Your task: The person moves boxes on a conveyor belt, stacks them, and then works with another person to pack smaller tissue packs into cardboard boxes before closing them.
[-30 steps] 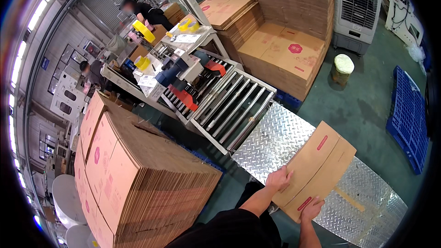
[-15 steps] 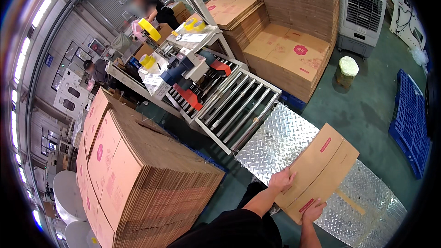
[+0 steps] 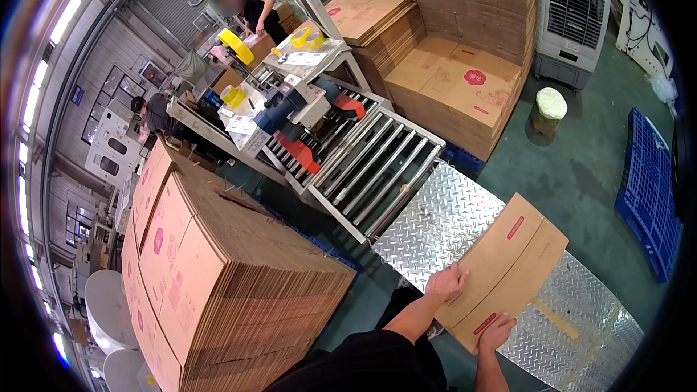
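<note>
A brown cardboard carton [image 3: 501, 265] with small red printed labels lies on a diamond-plate metal table [image 3: 443, 221], at the lower right. My left hand [image 3: 446, 284] grips its left edge, with the fingers closed over the top. At the near edge my right hand [image 3: 497, 332] is closed on the carton too, its fingers lying over the rim beside a red label. The undersides of both hands are hidden, and I cannot tell whether the carton is folded flat or opened up.
A roller conveyor [image 3: 377, 170] with a taping machine [image 3: 294, 112] adjoins the metal table. Tall stacks of flat cartons stand left [image 3: 268, 319] and beyond [image 3: 465, 101]. At right are an air cooler [image 3: 573, 18], a round bin [image 3: 548, 112] and a blue pallet [image 3: 646, 196]. Two people work farther back.
My hands and the carton keep the same place. At the back, one person has straightened and moved slightly, with the arms now showing; the other leans over more.
</note>
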`<control>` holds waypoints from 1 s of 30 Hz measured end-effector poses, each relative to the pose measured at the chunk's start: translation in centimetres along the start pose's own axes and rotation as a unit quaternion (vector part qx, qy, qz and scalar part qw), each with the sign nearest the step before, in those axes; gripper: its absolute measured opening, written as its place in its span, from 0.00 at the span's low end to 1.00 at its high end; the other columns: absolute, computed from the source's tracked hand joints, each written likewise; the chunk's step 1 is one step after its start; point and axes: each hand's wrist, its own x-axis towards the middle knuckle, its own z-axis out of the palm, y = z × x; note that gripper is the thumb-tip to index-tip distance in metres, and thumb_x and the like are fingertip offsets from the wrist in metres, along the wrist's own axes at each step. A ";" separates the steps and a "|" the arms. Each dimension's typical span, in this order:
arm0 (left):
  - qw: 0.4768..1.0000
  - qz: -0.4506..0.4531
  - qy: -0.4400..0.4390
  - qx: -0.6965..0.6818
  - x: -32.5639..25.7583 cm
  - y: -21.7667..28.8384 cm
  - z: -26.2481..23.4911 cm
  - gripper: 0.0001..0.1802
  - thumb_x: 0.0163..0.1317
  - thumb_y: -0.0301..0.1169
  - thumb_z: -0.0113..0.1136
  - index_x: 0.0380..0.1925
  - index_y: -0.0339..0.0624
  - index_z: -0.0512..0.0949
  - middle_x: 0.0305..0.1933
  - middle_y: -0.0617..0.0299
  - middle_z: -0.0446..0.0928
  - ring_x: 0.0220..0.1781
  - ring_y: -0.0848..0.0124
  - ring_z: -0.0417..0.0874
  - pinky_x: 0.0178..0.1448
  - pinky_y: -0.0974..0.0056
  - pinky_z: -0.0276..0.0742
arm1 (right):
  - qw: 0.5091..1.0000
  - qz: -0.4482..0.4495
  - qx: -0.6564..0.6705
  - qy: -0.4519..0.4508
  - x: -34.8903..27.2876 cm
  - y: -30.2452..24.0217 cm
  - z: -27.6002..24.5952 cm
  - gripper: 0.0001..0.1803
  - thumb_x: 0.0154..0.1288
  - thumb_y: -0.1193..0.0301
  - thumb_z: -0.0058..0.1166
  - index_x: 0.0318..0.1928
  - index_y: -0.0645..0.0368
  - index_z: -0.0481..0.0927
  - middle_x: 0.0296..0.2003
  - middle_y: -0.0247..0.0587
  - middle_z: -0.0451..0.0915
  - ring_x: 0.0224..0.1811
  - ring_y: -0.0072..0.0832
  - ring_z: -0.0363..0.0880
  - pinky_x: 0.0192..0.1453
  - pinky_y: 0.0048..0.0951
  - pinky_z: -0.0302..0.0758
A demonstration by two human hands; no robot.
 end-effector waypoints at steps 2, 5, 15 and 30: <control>1.000 0.000 0.004 -0.003 -0.1 0.1 -0.1 0.28 0.70 0.56 0.40 0.43 0.38 0.68 0.35 0.43 0.81 0.36 0.46 0.84 0.41 0.45 0.79 | 1.000 0.000 0.003 -0.008 -0.1 -0.8 -0.4 0.28 0.74 0.52 0.39 0.55 0.69 0.67 0.42 0.68 0.79 0.44 0.62 0.77 0.47 0.52 0.72; 1.000 0.004 0.011 -0.005 0.0 -0.1 0.1 0.28 0.70 0.55 0.40 0.43 0.38 0.68 0.34 0.43 0.81 0.36 0.46 0.84 0.41 0.45 0.79 | 1.000 -0.009 0.008 0.005 -0.1 -0.5 -0.2 0.28 0.74 0.52 0.39 0.55 0.69 0.67 0.42 0.68 0.79 0.44 0.62 0.77 0.47 0.52 0.72; 1.000 0.013 0.027 0.003 0.3 -0.5 0.9 0.28 0.69 0.56 0.40 0.42 0.38 0.68 0.32 0.45 0.81 0.34 0.47 0.84 0.38 0.46 0.80 | 1.000 -0.002 0.016 0.000 0.0 -0.1 0.1 0.29 0.74 0.51 0.38 0.55 0.68 0.67 0.42 0.69 0.78 0.45 0.63 0.76 0.48 0.52 0.71; 1.000 -0.008 -0.002 0.004 0.0 0.1 0.0 0.28 0.70 0.56 0.38 0.44 0.38 0.68 0.35 0.44 0.82 0.37 0.46 0.84 0.42 0.46 0.79 | 0.999 0.023 -0.020 -0.019 0.0 -0.8 -0.4 0.25 0.74 0.54 0.39 0.50 0.69 0.66 0.39 0.69 0.78 0.42 0.64 0.76 0.45 0.54 0.71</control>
